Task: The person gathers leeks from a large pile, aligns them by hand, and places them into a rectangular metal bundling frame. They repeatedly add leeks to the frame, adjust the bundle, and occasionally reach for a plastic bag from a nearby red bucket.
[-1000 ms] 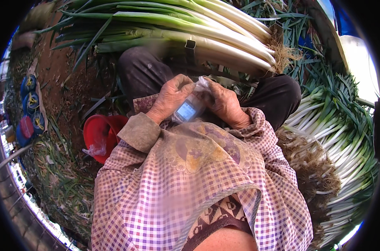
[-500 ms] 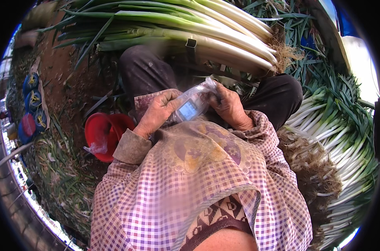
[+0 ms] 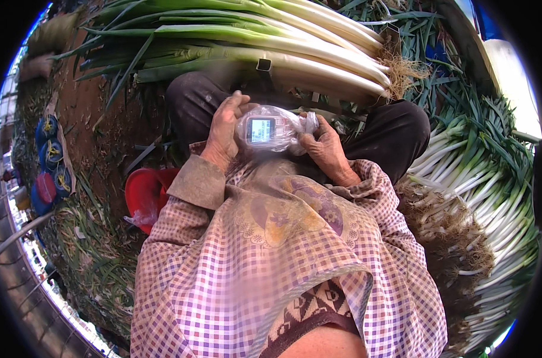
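Over my lap is a mobile phone [image 3: 261, 129] with a lit screen, wrapped in a clear plastic bag [image 3: 286, 122]. It lies sideways, screen facing up. My left hand [image 3: 225, 128] cradles the phone's left end, its fingers close together and pointing away from me. At the other end, my right hand [image 3: 326, 148] is closed on the bunched end of the bag, thumb on top. The fingers under the bag are partly hidden. A checked apron [image 3: 271, 250] with a flower print covers my front.
Large leeks [image 3: 265, 42] lie across a support ahead, by a square metal post [image 3: 263, 67]. Thinner leeks [image 3: 462, 191] are piled at right, roots toward me. A red plastic container [image 3: 143, 194] stands at left, near blue rolls [image 3: 46, 155]. Leaf scraps [image 3: 98, 244] cover the ground.
The phone has turned from slanted to nearly level and moved slightly away from me. My left hand has shifted up along its end, fingers straighter. The right hand keeps the bag's end.
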The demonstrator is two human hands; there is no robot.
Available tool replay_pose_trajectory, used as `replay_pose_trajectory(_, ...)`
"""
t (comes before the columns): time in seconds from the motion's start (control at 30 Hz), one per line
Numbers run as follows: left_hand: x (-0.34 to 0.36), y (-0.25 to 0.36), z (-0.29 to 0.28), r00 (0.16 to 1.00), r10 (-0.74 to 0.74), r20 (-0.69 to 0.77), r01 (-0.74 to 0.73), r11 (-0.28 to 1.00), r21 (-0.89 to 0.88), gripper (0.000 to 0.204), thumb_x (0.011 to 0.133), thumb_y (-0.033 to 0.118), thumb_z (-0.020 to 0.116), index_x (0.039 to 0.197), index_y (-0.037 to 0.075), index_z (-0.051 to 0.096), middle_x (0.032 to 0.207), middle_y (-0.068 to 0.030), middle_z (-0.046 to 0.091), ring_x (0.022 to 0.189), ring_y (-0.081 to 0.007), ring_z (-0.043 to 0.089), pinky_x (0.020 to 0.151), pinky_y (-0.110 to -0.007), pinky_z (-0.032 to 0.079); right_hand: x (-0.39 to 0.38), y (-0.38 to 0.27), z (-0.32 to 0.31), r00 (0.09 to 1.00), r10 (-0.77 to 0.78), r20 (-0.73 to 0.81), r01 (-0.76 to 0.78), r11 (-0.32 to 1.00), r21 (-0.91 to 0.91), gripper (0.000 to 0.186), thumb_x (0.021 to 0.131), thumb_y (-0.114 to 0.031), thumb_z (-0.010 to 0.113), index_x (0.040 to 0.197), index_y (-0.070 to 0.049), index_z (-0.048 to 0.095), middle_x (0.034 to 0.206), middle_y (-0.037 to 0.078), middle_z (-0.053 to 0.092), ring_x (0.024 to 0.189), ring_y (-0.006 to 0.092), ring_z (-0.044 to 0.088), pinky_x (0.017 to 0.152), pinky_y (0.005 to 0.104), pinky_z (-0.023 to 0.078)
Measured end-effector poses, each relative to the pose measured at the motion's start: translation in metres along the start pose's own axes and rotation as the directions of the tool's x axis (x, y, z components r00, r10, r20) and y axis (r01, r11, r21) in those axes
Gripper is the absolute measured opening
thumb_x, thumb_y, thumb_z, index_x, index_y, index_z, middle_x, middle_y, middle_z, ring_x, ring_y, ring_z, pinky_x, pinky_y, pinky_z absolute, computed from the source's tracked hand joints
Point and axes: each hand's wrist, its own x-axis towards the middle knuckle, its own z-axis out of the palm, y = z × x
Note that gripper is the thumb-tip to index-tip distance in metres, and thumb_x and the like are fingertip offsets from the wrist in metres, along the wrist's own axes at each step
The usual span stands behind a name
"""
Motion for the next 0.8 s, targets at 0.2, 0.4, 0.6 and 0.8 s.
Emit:
replay_pose_trajectory(0.2, -0.036, -0.039, 0.013, 0.996, -0.006, 0.087, 0.018, 0.990, -0.139, 0.055, 0.092, 0.039, 0.058, 0.127, 0.002, 0.038, 0.114, -0.0113, 0.053, 0.104, -0.0239, 0.056, 0.086, -0.041, 0.051, 0.008, 0.005, 0.003, 0.998, -0.010, -0.065, 0.013, 0.998, 0.056, 0.035, 0.086, -0.009, 0.061, 0.118, 0.000, 0.050, 0.099, 0.007, 0.063, 0.085, 0.0111, 0.058, 0.076, 0.0259, 0.049)
replay_pose_trajectory(0.4, -0.019, -0.048, 0.019, 0.985, -0.171, 0.024, 0.172, 0.981, -0.090, 0.035, 0.091, 0.029, 0.059, 0.112, 0.002, 0.055, 0.109, -0.0124, 0.058, 0.096, -0.0245, 0.060, 0.083, -0.039, 0.050, 0.007, 0.005, 0.011, 0.996, -0.048, -0.072, 0.055, 0.994, 0.098, 0.039, 0.085, -0.006, 0.061, 0.121, -0.002, 0.046, 0.105, 0.007, 0.058, 0.090, 0.0121, 0.056, 0.080, 0.0266, 0.049)
replay_pose_trajectory(0.6, -0.023, -0.040, 0.036, 0.976, -0.200, -0.083, 0.200, 0.980, -0.004, 0.028, 0.083, 0.018, 0.060, 0.104, 0.000, 0.059, 0.099, -0.0127, 0.060, 0.088, -0.0241, 0.061, 0.078, -0.036, 0.050, 0.002, 0.000, 0.013, 0.999, -0.017, -0.039, 0.022, 0.991, 0.129, 0.041, 0.084, -0.006, 0.060, 0.122, -0.003, 0.044, 0.103, 0.008, 0.058, 0.089, 0.0123, 0.056, 0.079, 0.0266, 0.049)
replay_pose_trajectory(0.8, -0.014, -0.054, 0.024, 0.989, -0.140, -0.045, 0.142, 0.989, 0.042, 0.029, 0.079, 0.010, 0.057, 0.106, -0.001, 0.056, 0.099, -0.0128, 0.059, 0.089, -0.0232, 0.059, 0.080, -0.037, 0.050, 0.004, 0.004, 0.012, 0.998, 0.045, -0.042, -0.036, 0.981, 0.190, 0.041, 0.083, -0.008, 0.059, 0.122, -0.003, 0.045, 0.101, 0.007, 0.058, 0.088, 0.0129, 0.056, 0.078, 0.0269, 0.049)
